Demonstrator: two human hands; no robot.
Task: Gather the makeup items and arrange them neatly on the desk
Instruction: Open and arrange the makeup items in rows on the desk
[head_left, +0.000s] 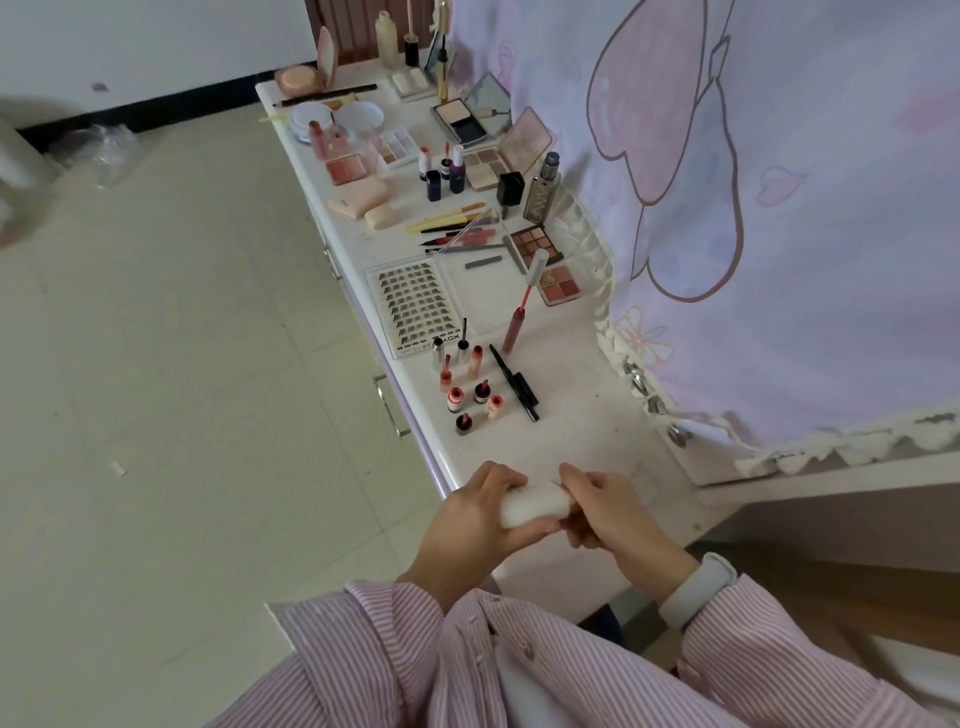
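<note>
1. Gripping a white pad (535, 505) over the tabletop's near edge (457, 467), the left hand (470, 525) curls its fingers round one end; the right hand (605, 512) pinches the other, likely to steady it.
2. Lip tints (470, 392) stand grouped beyond; palettes (535, 244) lie farther back, apparently already sorted.

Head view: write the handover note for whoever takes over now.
Left hand and right hand both grip a soft white pad above the near end of the white desk.
Done: small lip tints stand grouped; the lash tray lies flat behind them.
Left: place the pad; tidy the loose pencils and brushes and the open tall pink gloss tube.
</note>
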